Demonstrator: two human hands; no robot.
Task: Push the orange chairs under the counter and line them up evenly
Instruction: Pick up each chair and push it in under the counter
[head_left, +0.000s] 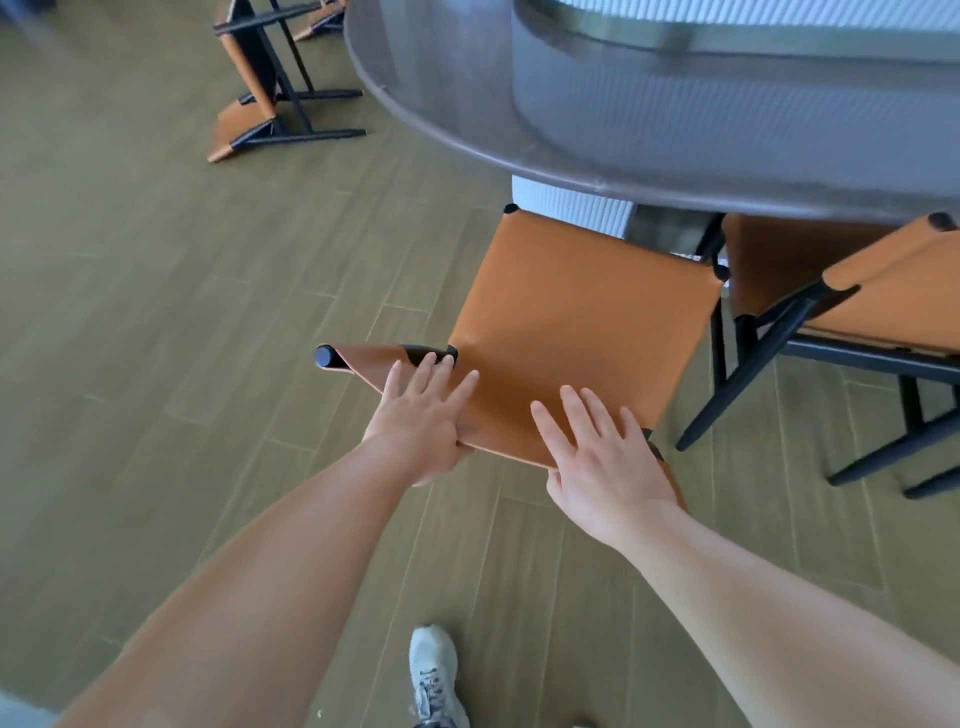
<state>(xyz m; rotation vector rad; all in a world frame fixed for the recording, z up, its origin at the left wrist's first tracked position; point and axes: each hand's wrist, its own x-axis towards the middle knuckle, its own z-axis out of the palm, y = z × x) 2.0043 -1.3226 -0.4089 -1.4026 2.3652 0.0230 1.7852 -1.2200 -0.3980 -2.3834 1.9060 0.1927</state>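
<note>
Both hands are pressing flat on the top of the middle orange chair's backrest (498, 415), the left hand (421, 426) and right hand (602, 457) with fingers straight and thumbs tucked behind the edge. The person is seemingly pushing this chair, its seat (582, 301) only partly beneath the counter (467, 104); next it likely needs sliding further and squaring with the neighbouring chair (883, 291). No writing is showing.

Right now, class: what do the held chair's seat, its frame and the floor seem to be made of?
Seat: seemingly leather or a lookalike, smooth orange with a soft sheen, wrapped around the bars. Frame: probably metal, matte black round tube with capped ends. Floor: wood-look planks, grain streaks and thin seams; real wood, vinyl or tile is unclear.
</note>
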